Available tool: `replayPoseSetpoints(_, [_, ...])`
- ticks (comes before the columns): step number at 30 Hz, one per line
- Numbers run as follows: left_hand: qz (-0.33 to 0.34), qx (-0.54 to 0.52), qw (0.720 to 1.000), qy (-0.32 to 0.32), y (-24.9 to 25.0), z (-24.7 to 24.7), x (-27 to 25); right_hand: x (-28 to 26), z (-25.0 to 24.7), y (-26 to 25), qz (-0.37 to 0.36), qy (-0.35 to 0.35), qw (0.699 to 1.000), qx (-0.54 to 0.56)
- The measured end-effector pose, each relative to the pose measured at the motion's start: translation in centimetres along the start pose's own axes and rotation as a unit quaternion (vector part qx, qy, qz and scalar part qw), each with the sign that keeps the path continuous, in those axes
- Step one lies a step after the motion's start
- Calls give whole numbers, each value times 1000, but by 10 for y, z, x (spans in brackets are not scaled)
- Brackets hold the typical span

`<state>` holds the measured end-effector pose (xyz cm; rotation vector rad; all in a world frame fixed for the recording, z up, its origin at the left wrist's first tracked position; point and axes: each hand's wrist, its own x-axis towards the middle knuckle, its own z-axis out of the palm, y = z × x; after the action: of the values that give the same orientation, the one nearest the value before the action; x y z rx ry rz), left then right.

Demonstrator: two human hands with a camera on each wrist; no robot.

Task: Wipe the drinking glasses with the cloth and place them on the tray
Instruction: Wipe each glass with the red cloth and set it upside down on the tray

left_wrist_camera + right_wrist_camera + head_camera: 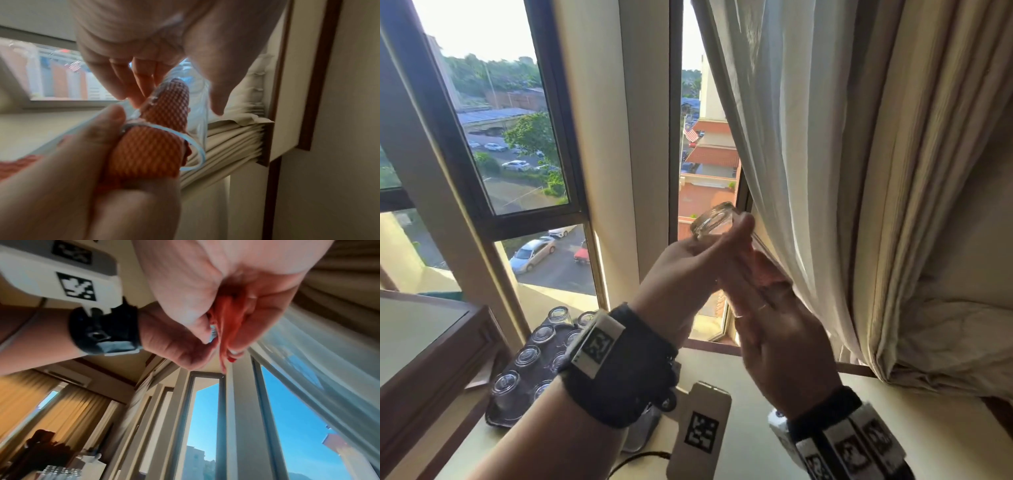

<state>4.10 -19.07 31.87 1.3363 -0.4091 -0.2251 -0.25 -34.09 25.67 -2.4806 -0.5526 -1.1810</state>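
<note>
— How many glasses?
— One glass held up at the window, left hand curled round it. At least nine more stand upside down on the tray; the left wrist hides some.
— The cloth?
— One orange cloth, pushed inside the glass by the right hand, fingers wrapped in it.
— Nearby?
— Curtain just beside.

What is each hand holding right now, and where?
Left hand grips the glass around its side wall; right hand pushes the orange cloth inside it.
</note>
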Motion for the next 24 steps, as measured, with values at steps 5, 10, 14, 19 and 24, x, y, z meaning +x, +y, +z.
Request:
replayPoseSetpoints(5, [56, -7, 997, -61, -5, -6, 9, 9, -9, -22, 208, -53, 946, 243])
replayPoseSetpoints(10, [68, -162, 973, -152, -12, -9, 13, 18, -31, -38, 355, -71, 582, 728])
replayPoseSetpoints(14, [30, -28, 999, 13, -12, 1, 18, 13, -5, -6, 221, -48, 935, 274])
replayPoseSetpoints(19, [-24, 6, 1000, -1, -21, -2, 23, 21, -14, -5, 266, -110, 907, 309])
replayPoseSetpoints(24, [4, -98, 994, -45, -26, -4, 25, 25, -28, -17, 425, -78, 519, 737])
